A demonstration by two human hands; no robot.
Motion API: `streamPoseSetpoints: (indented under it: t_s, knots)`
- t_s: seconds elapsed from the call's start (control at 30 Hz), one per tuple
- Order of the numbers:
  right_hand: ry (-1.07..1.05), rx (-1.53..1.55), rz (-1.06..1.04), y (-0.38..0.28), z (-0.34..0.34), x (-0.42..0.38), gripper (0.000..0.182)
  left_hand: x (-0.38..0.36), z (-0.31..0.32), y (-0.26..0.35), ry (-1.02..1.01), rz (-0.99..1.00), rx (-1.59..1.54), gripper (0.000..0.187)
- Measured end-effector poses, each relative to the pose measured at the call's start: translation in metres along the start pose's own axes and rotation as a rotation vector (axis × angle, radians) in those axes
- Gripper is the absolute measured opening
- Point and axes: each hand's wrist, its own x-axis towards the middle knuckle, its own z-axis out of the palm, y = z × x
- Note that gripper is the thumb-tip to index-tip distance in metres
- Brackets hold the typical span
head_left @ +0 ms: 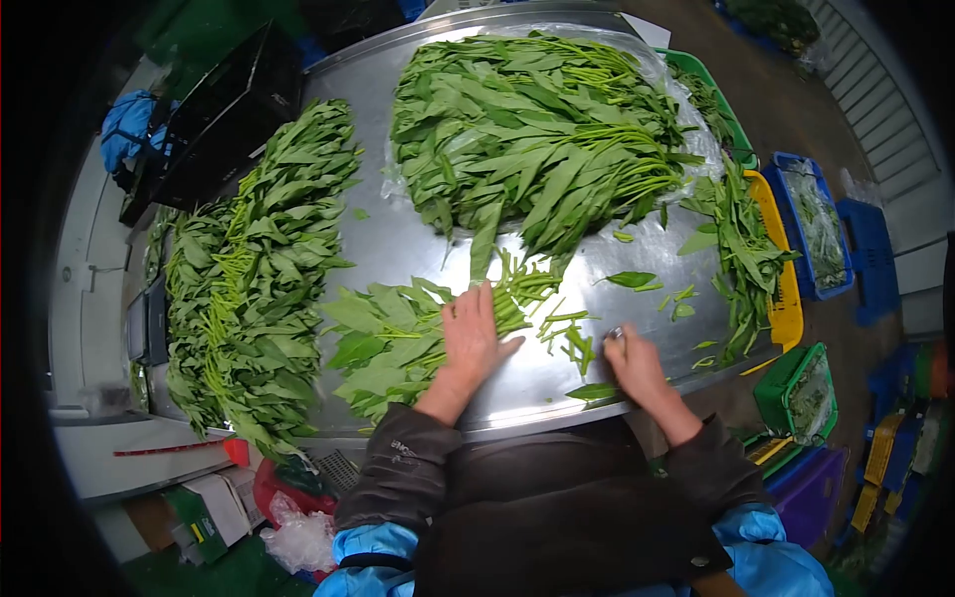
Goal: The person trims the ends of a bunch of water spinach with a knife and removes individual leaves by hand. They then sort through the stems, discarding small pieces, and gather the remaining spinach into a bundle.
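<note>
My left hand (473,338) lies over a bunch of long-leaved greens (393,333), fingers together across the stems and thumb apart. The bunch's leaves point left, and its stem ends reach toward the right. Near the table's front edge, my right hand (640,368) is curled closed. Something small and metallic shows at its fingers, but I cannot make out what it is. Short cut stem pieces (579,348) lie between my hands. A loose leaf (632,280) rests beyond my right hand. Another leaf (595,391) lies close to the front edge.
The metal table (373,249) bears a large heap of greens (537,139) on clear plastic at the back. Bundled greens (254,269) line its left side. A yellow crate (781,259) with greens hanging over it adjoins the right edge. A black box (224,119) stands back left.
</note>
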Motion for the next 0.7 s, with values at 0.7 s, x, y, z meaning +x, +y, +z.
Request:
streamPoseSetpoints:
  t_s: [0.7]
  knots:
    - [-0.009,-0.124,-0.585,-0.175,0.131,0.047,0.033,-0.075,-0.039,-0.084,0.286,-0.324,-0.647,0.058]
